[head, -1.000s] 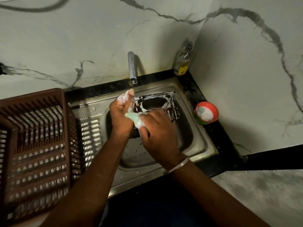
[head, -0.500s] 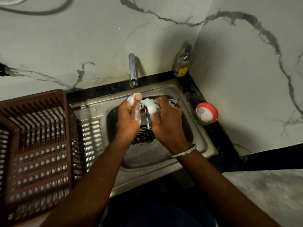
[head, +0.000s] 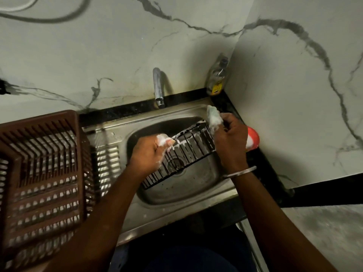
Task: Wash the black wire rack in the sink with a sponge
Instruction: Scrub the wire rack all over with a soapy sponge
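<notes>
Person is scrubbing soapy black wire rack (head: 188, 152) over sink (head: 176, 213)
left hand (head: 149, 152) is gripping one rack end; right hand (head: 229, 138) is pinching sponge (head: 214, 117) against the other.

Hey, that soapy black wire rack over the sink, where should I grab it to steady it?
Probably the rim wire at its left end, from the left, where the left hand grips the black wire rack. Open bars let a grip hook through, foam makes flat pinches slippery, and the right hand holds the sponge at the far right corner.
</notes>
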